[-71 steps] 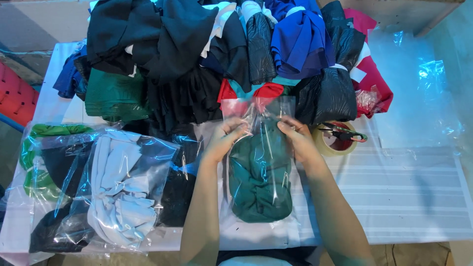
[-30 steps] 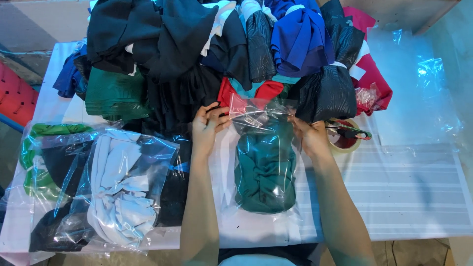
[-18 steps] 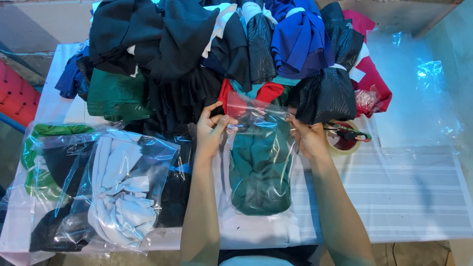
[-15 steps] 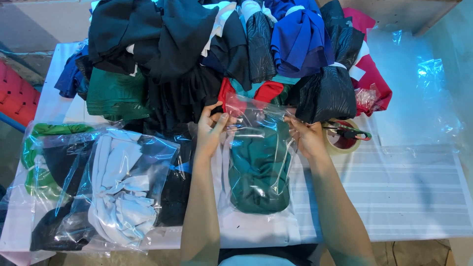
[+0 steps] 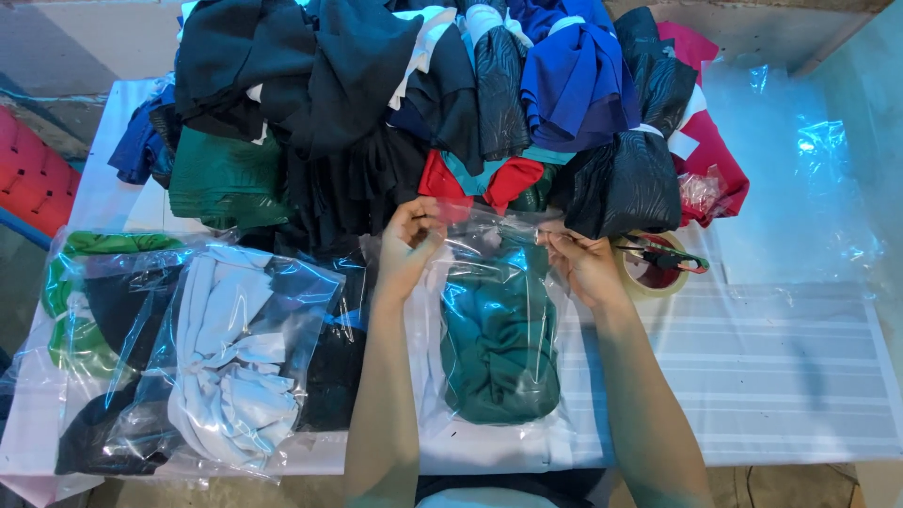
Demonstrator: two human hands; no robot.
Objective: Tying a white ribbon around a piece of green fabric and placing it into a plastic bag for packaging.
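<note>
White table (image 5: 752,376), heaped clothes (image 5: 376,94) at 12 o'clock. Left hand (image 5: 411,240), right hand (image 5: 585,266) pinch clear plastic bag with green garment (image 5: 499,339) at top corners; probably soft, slippery.

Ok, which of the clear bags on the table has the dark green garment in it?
The clear bag between the left hand and right hand, both holding its top corners. The bags at the left hold white, black and bright green cloth.

Heaped garments (image 5: 423,103) run off the frame's top edge. A red crate (image 5: 33,179) is cut at the left edge. Scissors (image 5: 663,256) partly cover a tape roll (image 5: 649,277) at centre right. Both forearms exit the bottom edge.
</note>
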